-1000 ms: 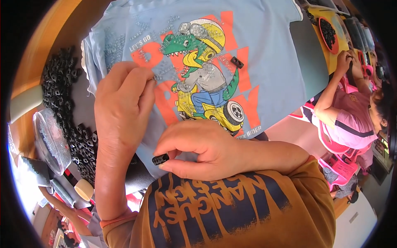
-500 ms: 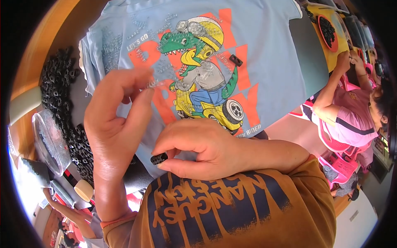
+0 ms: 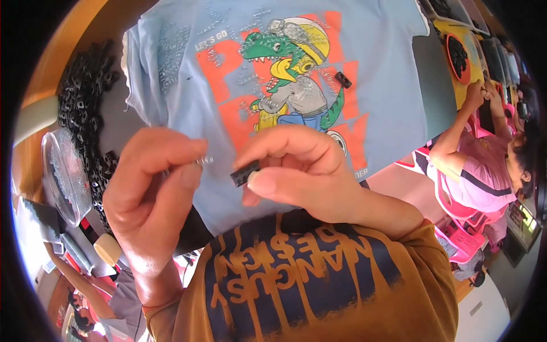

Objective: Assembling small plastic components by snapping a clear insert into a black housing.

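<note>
My left hand (image 3: 149, 185) pinches a tiny shiny see-through piece (image 3: 204, 160) between thumb and forefinger; its kind is too small to tell. Just to the right, my right hand (image 3: 313, 171) grips a small black block with holes (image 3: 244, 174) by thumb and fingers, tilted, its end toward the left hand. The two pieces are close but apart. Beneath both hands lies a light blue T-shirt (image 3: 390, 85) with a dinosaur print, with many more tiny shiny pieces (image 3: 171, 68) scattered on it. Another black block (image 3: 343, 79) rests on the print's right side.
A long heap of black parts (image 3: 85, 97) lines the left side, beside a see-through plastic tray (image 3: 64, 176) holding tiny pieces. At the far right, a co-worker in a pink shirt (image 3: 473, 154) works near a red bowl (image 3: 457, 60) of black parts.
My left hand has drawn back toward me from over the print with the tiny piece. My right hand has turned and come forward, bringing the black block near it.
</note>
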A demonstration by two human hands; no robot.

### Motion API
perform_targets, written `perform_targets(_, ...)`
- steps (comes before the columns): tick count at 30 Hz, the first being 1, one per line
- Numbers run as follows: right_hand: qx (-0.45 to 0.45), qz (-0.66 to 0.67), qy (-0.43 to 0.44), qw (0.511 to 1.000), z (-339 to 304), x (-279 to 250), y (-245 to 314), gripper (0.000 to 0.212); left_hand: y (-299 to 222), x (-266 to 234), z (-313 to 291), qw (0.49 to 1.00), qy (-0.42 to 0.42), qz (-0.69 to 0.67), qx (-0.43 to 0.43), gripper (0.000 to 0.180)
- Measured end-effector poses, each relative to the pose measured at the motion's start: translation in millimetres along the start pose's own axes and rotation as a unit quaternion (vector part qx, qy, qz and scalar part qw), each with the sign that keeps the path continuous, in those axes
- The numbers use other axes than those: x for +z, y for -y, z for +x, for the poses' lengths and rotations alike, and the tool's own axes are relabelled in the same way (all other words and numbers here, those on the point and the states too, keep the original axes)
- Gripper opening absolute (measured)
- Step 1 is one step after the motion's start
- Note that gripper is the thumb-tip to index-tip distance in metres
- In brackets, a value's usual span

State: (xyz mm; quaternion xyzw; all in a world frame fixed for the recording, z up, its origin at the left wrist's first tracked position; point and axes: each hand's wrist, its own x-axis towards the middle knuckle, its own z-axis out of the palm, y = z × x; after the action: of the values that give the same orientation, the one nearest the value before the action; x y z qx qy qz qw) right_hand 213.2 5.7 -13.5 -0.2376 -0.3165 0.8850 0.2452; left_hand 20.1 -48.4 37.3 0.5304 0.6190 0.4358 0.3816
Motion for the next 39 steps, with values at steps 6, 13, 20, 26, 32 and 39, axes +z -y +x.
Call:
perform_targets(6, 0.026, 0.052, 0.012, 0.998, 3.1, 5.4, -1.3, 0.018, -6.9, -3.0, -22.8, 1.0, 0.005, -0.015, -0.023, 0.022)
perform_targets(13, 0.013, 0.015, 0.013, 1.0, 2.6, 15.6, -4.8, 0.019, 1.6, 2.0, -30.7, 0.999, -0.013, -0.038, -0.003, 0.023)
perform_targets(20, -0.116, -0.086, 0.013, 0.989, 4.2, 15.4, -15.0, 0.02, 2.7, 0.2, -36.8, 0.999, -0.036, -0.03, -0.016, 0.023)
perform_targets(26, -0.23, -0.33, 0.071, 0.913, 10.3, 13.0, -8.9, 0.028, -0.9, -8.5, -38.6, 1.0, -0.008, -0.003, 0.023, 0.025)
perform_targets(32, -0.22, -0.359, 0.061, 0.905, 10.6, 18.3, -12.3, 0.025, 7.5, -12.5, -38.9, 0.998, 0.032, 0.006, 0.057, 0.027)
perform_targets(39, -0.213, -0.402, 0.096, 0.886, 15.0, 19.8, -14.6, 0.026, 11.5, -12.8, -47.5, 0.991, 0.026, 0.079, 0.104, 0.027)
